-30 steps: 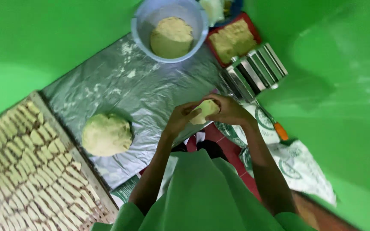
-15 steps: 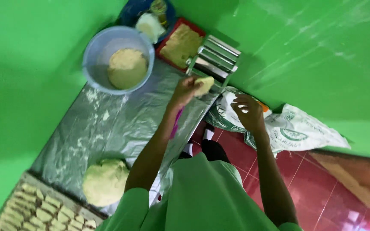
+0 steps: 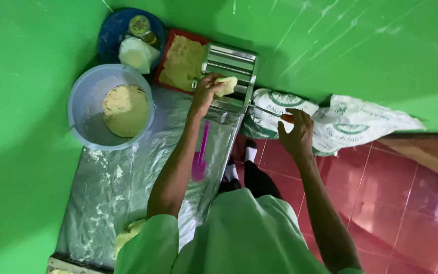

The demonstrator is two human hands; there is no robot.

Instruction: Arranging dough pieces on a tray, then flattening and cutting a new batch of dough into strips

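Place: a home-style food-making corner, set up for dough work.
Walls and table: bright green painted surfaces (image 3: 21, 152) all around, scuffed with pale streaks.
Floor: glossy red tiles (image 3: 406, 203), as in a house.
Work surface: a floured clear plastic sheet (image 3: 112, 187) spread as a kneading area.
Equipment: a metal hand-cranked pasta roller (image 3: 231, 71), a pale blue plastic bowl (image 3: 84, 127) with dough, a red tray (image 3: 171, 48) of dough.
Supplies: printed white sacks (image 3: 351, 127) lying beside the roller.
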